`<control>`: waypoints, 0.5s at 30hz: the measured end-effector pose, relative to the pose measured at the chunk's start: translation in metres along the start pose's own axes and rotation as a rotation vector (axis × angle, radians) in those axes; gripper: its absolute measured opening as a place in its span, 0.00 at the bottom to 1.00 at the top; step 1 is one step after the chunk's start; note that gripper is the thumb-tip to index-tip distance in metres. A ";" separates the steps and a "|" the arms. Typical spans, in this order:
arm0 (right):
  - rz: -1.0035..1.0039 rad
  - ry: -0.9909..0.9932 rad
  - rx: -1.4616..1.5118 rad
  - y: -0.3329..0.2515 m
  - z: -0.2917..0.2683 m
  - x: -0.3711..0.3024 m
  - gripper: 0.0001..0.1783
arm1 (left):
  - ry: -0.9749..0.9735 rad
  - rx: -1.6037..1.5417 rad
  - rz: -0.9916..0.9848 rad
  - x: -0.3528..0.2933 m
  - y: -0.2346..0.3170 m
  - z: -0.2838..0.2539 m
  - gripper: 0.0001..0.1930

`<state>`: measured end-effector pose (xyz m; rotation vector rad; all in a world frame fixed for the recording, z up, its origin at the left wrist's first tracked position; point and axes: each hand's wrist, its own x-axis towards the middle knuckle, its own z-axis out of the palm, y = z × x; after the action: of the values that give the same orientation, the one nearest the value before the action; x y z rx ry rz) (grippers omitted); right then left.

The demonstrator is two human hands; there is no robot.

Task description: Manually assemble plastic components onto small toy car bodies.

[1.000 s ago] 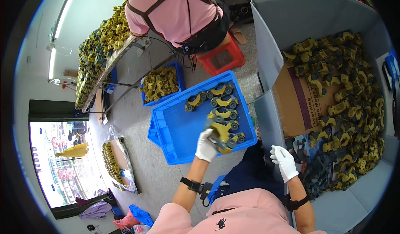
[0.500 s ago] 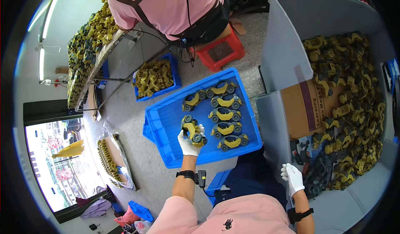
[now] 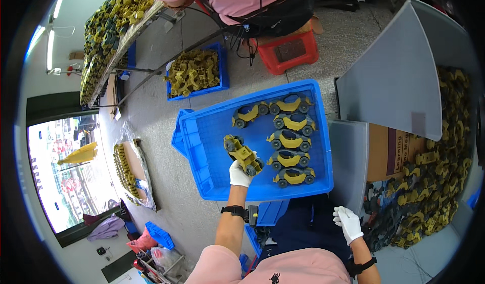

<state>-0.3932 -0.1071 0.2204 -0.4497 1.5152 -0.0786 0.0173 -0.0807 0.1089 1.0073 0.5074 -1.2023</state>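
My left hand point(image 3: 239, 175), in a white glove, is closed on a yellow and dark grey toy car point(image 3: 243, 154). The car is held tilted above the blue crate point(image 3: 207, 189). Inside the crate, several similar toy cars point(image 3: 288, 158) lie on their sides in a column at the right, and one more toy car point(image 3: 247, 115) lies left of the top one. My right hand point(image 3: 348, 224), also in a white glove, hovers by my right thigh, left of the grey bin. Its fingers are apart and slightly bent, with nothing seen in them.
A grey-walled bin point(image 3: 353, 157) at the right holds a heap of toy cars and a cardboard box point(image 3: 384, 150). Farther off stand a smaller blue crate point(image 3: 223, 79) of yellow parts and a red stool point(image 3: 290, 54) under a seated person. A heaped table point(image 3: 126, 39) is at upper left.
My left hand has turned the toy car so that another face shows. The view has shifted, so the crate sits farther right. My right hand stays beside the bin.
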 end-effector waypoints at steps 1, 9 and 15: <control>-0.002 -0.018 -0.004 0.000 0.002 0.001 0.19 | 0.023 0.009 0.009 0.010 0.001 -0.015 0.16; 0.026 -0.037 -0.042 0.009 0.007 0.016 0.17 | 0.050 -0.447 -0.009 0.077 -0.012 -0.022 0.15; 0.071 -0.011 -0.042 0.019 0.009 0.019 0.17 | 0.388 -0.505 -0.037 0.112 -0.027 -0.002 0.11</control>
<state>-0.3877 -0.0932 0.1964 -0.4289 1.5229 0.0114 0.0285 -0.1382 0.0099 0.7903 1.0795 -0.8437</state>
